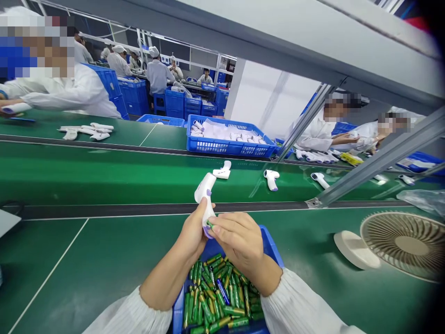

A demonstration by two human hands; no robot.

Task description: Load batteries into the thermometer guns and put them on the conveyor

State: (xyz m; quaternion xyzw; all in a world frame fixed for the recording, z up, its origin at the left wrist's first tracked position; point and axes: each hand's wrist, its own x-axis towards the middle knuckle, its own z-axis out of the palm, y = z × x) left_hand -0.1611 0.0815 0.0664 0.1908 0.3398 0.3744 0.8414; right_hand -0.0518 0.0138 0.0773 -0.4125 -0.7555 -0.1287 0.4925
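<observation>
My left hand (193,232) is closed around the handle of a white and purple infrared thermometer (206,188), its head tilted up and away from me. At the handle's lower end, the fingers of my right hand (239,236) pinch a green battery (210,224) against the thermometer. Only a bit of that battery shows between the fingertips. Below both hands sits a blue bin (273,246) of loose green and gold batteries (215,297), with a blue battery (223,291) among them.
Thermometers (271,179) lie along the green conveyor belt (104,176) ahead. Beyond it stands a blue basket (231,147) of white parts. A beige fan (406,246) is at right, below a slanted metal post (378,160). Co-workers sit across the line at left and right.
</observation>
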